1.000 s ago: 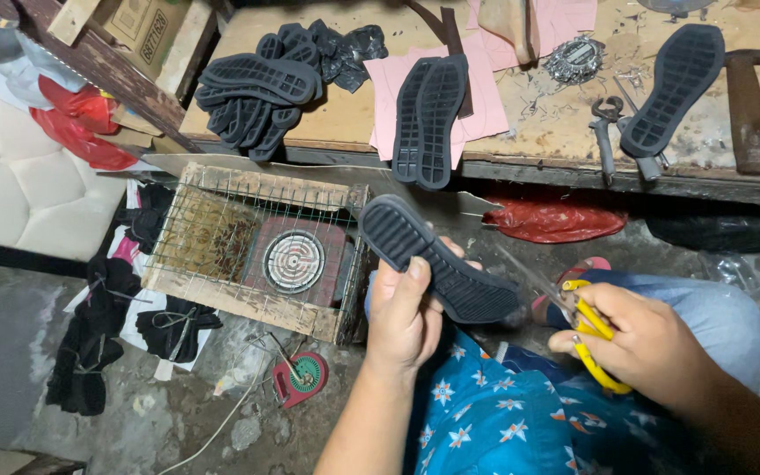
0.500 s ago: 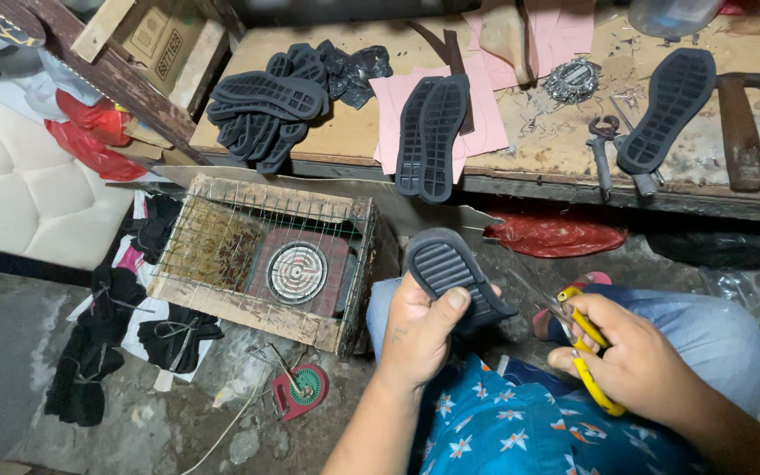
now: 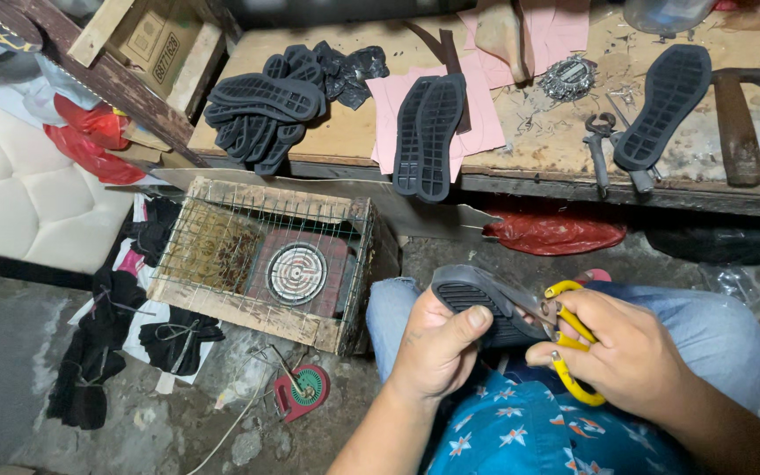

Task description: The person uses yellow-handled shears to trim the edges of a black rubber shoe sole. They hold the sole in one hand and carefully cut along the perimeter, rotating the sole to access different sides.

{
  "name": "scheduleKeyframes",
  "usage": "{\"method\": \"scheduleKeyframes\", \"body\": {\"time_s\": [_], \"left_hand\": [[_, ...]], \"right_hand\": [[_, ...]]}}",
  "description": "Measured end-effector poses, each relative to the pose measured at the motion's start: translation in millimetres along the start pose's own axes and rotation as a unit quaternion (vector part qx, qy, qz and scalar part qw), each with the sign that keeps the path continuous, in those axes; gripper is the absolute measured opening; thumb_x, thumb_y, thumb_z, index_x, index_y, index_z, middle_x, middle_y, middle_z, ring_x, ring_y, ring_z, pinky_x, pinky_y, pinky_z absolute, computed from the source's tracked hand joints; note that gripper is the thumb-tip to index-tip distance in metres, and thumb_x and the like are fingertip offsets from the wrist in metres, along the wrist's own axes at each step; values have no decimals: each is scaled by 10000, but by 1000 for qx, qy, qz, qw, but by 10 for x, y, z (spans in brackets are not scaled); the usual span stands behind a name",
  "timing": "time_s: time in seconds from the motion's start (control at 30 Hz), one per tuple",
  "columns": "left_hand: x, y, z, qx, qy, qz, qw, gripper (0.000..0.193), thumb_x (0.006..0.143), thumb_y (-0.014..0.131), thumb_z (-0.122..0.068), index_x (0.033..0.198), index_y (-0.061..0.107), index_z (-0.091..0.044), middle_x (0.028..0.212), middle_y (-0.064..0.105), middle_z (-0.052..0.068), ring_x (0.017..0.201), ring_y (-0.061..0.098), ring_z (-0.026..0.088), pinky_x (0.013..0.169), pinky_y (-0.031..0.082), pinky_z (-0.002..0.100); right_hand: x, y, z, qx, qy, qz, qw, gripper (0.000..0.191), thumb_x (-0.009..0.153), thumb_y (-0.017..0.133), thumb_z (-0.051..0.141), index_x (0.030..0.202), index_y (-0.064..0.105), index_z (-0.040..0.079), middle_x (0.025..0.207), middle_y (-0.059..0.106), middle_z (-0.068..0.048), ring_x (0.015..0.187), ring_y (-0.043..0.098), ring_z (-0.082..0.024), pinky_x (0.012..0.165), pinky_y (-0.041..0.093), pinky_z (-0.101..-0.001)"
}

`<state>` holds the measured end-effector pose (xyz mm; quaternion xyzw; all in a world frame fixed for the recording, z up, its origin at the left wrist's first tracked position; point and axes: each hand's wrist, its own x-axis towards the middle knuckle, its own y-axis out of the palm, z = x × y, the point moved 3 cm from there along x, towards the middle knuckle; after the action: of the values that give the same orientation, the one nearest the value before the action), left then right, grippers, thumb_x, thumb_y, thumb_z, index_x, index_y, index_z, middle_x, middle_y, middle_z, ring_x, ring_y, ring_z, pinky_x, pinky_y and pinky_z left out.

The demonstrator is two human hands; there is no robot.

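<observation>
Black rubber sole clamped in left hand, right hand gripping yellow scissors alongside.

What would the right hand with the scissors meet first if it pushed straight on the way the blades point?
Probably the black shoe sole that the left hand holds; the scissors in the right hand already reach its edge.

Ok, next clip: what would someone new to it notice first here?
Low in the middle, the left hand grips a black rubber shoe sole while the right hand works yellow-handled scissors at its edge. Above, on the wooden bench, lie a heap of black soles at left and a pair of soles on pink paper in the middle.
</observation>
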<state>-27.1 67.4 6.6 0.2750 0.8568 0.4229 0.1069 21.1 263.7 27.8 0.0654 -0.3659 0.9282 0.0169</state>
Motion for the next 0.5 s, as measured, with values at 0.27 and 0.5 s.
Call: {"method": "scheduleKeyframes", "body": {"time_s": [0.27, 0.5], "left_hand": [[0, -24, -32, 9, -10, 33, 999, 247, 1007, 740, -152, 1160, 675, 31, 1115, 737, 146, 1071, 708, 238, 1021, 560, 388], [10, -35, -150, 205, 6, 20, 978, 249, 966, 722, -132, 1166, 666, 4, 1088, 712, 63, 1036, 666, 157, 995, 539, 320]], "right_hand": [[-6, -61, -37, -14, -14, 3, 1000, 506, 587, 925, 413, 873, 686, 71, 656, 634, -79, 578, 626, -246, 552, 499, -358], [-29, -68, -268, 26, 125, 28, 991, 576, 568, 930, 349, 1030, 707, 86, 674, 668, -77, 637, 643, -250, 583, 535, -379]]}}
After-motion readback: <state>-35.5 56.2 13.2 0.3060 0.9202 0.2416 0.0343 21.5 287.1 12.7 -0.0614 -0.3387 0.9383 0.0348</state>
